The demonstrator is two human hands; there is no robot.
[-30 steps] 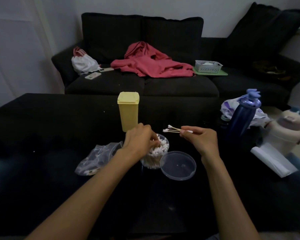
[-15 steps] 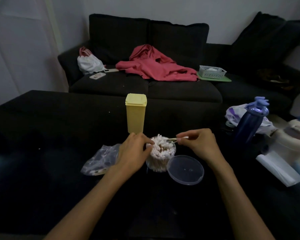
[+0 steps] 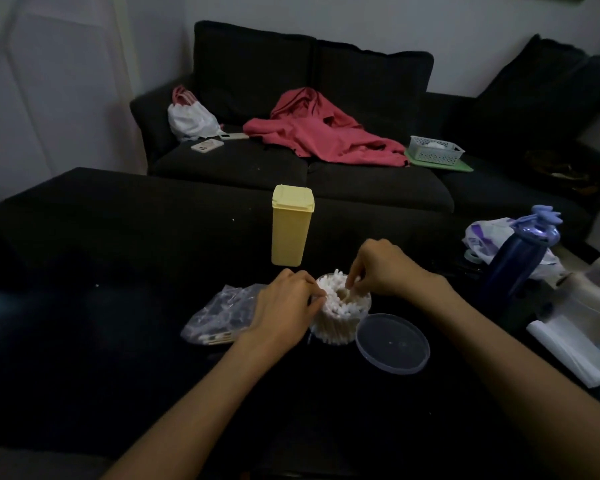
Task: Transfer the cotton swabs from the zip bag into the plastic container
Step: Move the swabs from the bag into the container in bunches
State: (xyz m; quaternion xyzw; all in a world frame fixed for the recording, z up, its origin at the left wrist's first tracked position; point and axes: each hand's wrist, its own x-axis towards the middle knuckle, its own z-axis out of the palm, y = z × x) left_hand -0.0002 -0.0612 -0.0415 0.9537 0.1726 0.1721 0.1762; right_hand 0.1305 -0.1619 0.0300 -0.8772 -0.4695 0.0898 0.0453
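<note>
The plastic container (image 3: 338, 327), packed with upright cotton swabs (image 3: 333, 296), stands on the black table (image 3: 84, 341) well inside its near edge. The left hand (image 3: 284, 310) curls round the container's left wall; the right hand (image 3: 381, 268) reaches into the top, fingertips pinched among the swab heads. The crumpled zip bag (image 3: 219, 317) lies just left, the clear lid (image 3: 392, 342) just right, and a yellow box (image 3: 291, 225) stands behind.

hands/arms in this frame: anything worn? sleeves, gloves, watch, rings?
Nothing visible. Left hand and right hand are bare, no gloves. Both forearms are bare to the frame edge, no sleeves, watch or bands. Light is dim; no rings can be made out.
</note>
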